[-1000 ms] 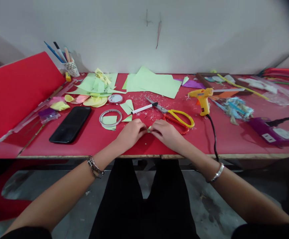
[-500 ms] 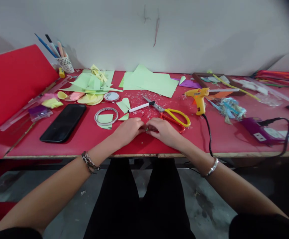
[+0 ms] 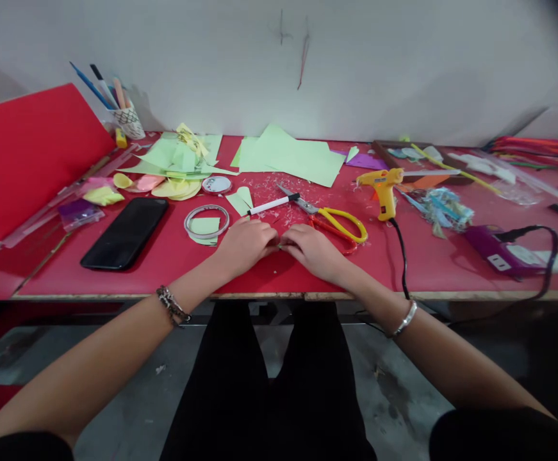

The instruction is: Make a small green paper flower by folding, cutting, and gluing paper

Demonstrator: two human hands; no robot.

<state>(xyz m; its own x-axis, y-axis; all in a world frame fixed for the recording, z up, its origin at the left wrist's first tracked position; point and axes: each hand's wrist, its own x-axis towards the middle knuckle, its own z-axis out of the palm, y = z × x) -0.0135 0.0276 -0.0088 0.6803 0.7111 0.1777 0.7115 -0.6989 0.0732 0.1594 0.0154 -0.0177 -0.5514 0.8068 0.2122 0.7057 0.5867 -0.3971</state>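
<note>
My left hand (image 3: pixel 244 244) and my right hand (image 3: pixel 311 248) rest together on the red table (image 3: pixel 173 269) near its front edge. Their fingertips meet in a pinch on a tiny pale green paper scrap (image 3: pixel 280 244), mostly hidden by the fingers. Just behind the hands lie a white marker with a black cap (image 3: pixel 273 205) and yellow-and-red scissors (image 3: pixel 332 221). Small green paper cut-outs (image 3: pixel 240 202) and a tape ring (image 3: pixel 206 221) lie left of the marker.
A black phone (image 3: pixel 125 232) lies at the left, a yellow glue gun (image 3: pixel 384 189) with its black cord at the right. Green paper sheets (image 3: pixel 291 155) and yellow scraps sit at the back. A red sheet (image 3: pixel 29 153) leans left; a pen cup (image 3: pixel 127 121) and a purple power strip (image 3: pixel 497 250) stand by.
The view shifted slightly; both hands stay together on the small scrap, their fingers working in place.
</note>
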